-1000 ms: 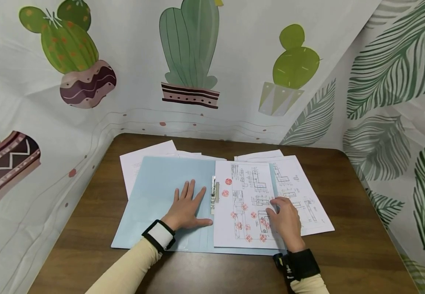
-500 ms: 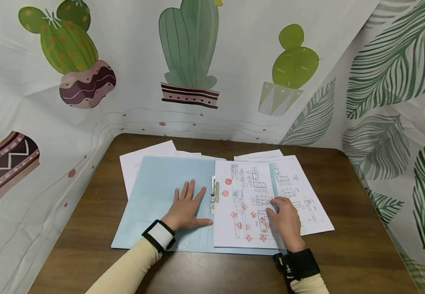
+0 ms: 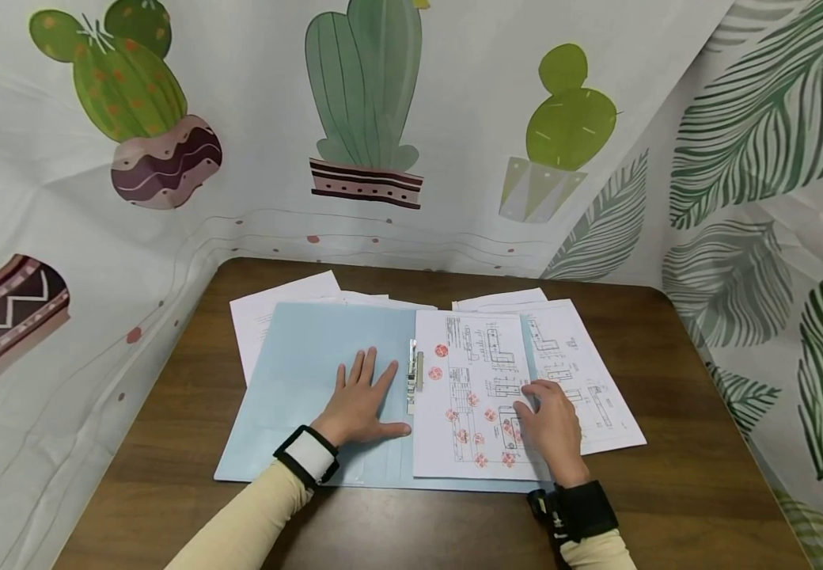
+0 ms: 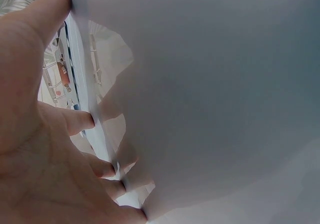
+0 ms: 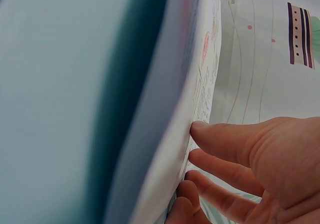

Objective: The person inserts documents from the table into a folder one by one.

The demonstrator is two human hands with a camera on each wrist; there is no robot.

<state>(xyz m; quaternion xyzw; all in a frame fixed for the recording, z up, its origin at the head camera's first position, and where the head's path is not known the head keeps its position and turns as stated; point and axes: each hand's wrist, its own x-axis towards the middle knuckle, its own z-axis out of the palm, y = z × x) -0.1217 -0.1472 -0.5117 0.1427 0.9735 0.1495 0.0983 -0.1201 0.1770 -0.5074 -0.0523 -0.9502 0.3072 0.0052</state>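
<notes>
A person's left hand (image 3: 360, 410) lies flat, fingers spread, on the cover of an open blue folder (image 3: 312, 340) on a brown counter (image 3: 383, 526). Just past that hand's thumb side runs a metal clip (image 3: 414, 378), with stamped drawings (image 3: 474, 372) lying between the two hands. The right hand (image 3: 555, 426), loosely bent and not clenched, rests its thumb and fingertips at the drawings' near-side edge. Loose drawings (image 3: 588, 366) extend beyond and outside the right hand; white papers (image 3: 249, 313) jut from under the folder beyond the left.
</notes>
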